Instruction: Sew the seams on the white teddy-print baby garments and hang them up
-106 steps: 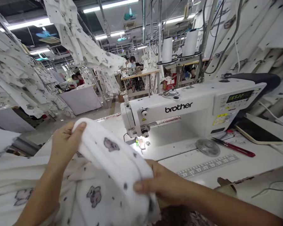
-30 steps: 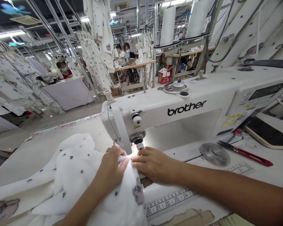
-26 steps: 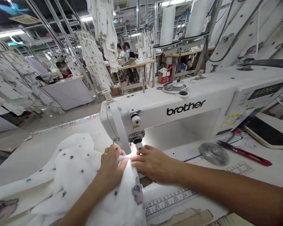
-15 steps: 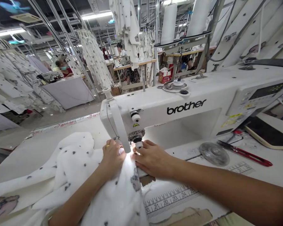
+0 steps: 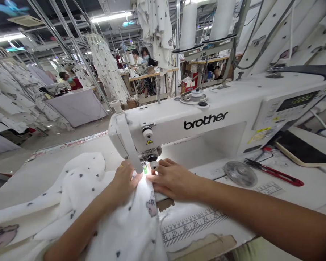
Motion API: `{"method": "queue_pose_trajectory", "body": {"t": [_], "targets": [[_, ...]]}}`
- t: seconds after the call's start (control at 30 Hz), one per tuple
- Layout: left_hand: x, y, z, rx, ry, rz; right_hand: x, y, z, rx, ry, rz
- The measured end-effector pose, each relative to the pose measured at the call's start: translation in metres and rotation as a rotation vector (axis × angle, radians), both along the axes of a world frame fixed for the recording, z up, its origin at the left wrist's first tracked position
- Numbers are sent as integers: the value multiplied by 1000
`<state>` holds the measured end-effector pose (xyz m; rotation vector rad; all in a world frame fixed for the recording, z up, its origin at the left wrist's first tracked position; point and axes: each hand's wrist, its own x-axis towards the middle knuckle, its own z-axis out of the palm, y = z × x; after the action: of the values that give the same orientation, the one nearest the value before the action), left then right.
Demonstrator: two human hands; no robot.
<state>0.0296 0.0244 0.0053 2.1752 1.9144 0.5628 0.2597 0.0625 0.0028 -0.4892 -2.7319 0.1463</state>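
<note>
White fabric [image 5: 125, 224] with dark dots and printed animal figures runs under the needle area of a white sewing machine [image 5: 168, 123] marked "brother". My left hand [image 5: 126, 179] grips the fabric just left of the needle, thumb pointing toward it. On the other side, my right hand [image 5: 174, 179] pinches the fabric's edge with its fingertips close by the needle. A small green part [image 5: 145, 169] shows in the bright lamp light between the hands. The glare and the machine head hide the needle and some fingertips.
Right of my right forearm lie a clear round disc [image 5: 240, 174], red-handled thread snips [image 5: 277, 173] and a phone [image 5: 301, 146]. A ruler strip [image 5: 192, 226] is on the table front. Thread cones [image 5: 188, 27] stand behind; people sit at machines farther back.
The view has shifted slightly, so the machine sits farther left in the picture. The green part now shows between my hands. Both hands stay on the fabric by the needle.
</note>
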Motion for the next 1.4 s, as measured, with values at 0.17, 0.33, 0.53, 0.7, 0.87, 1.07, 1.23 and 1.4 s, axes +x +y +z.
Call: {"method": "queue_pose_trajectory", "body": {"t": [0.17,0.33,0.53,0.7,0.87,1.07,1.23,1.4], "targets": [[-5,-51,28,67,214,-412,7,-5,7,225,91,486],[2,-85,13,141,235,-591,-1,-41,5,413,219,767],[-1,-77,9,137,-145,-313,-6,-54,-5,458,295,765],[-1,-75,9,182,-20,-450,-2,-46,-3,387,350,625],[7,-75,4,177,126,-543,3,-45,-4,268,238,597],[8,-64,7,222,112,-544,6,-39,-3,249,117,572],[1,-35,1,168,57,-506,6,-22,2,314,-6,470],[-5,-14,13,20,79,-451,6,-11,1,331,-45,348]]}}
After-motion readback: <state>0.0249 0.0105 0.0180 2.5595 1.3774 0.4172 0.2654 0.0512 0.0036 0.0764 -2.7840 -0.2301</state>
